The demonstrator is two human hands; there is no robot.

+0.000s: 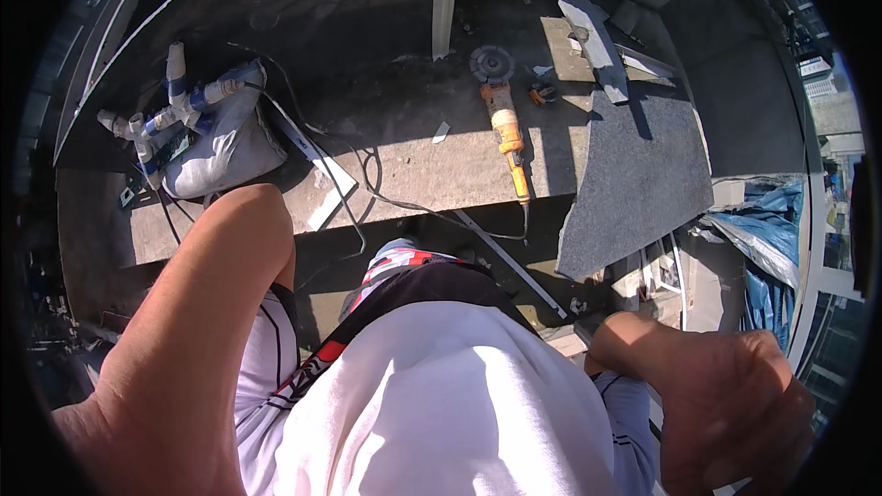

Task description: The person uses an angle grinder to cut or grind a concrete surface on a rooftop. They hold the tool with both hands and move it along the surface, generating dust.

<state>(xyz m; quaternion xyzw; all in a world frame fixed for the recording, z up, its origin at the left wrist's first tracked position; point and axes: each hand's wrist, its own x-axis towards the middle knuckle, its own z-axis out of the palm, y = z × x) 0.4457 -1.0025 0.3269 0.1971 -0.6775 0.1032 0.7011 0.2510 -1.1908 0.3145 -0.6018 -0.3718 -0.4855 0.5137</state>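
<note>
My left forearm, elbow bent, reaches down to the lower left edge. Only the wrist and base of my left hand (81,427) show there, and its fingers are cut off. At the lower right, my right hand (735,404) is raised close to the camera with its fingers curled in. Whatever they may hold is hidden. Both hands are apart from the work surface. An orange angle grinder (503,119) with a grey disc lies in front of me, its cable trailing from the handle. Right of it leans a large grey stone slab (643,170).
Blue-and-white pipe fittings (188,106) rest by a pale sack (230,152) at left. White offcuts (335,193) and a black cable (367,179) lie on the ledge (413,161). A grey strip (597,50) overlaps the slab. Blue plastic sheeting (772,239) bunches at right. A post (445,0) stands behind.
</note>
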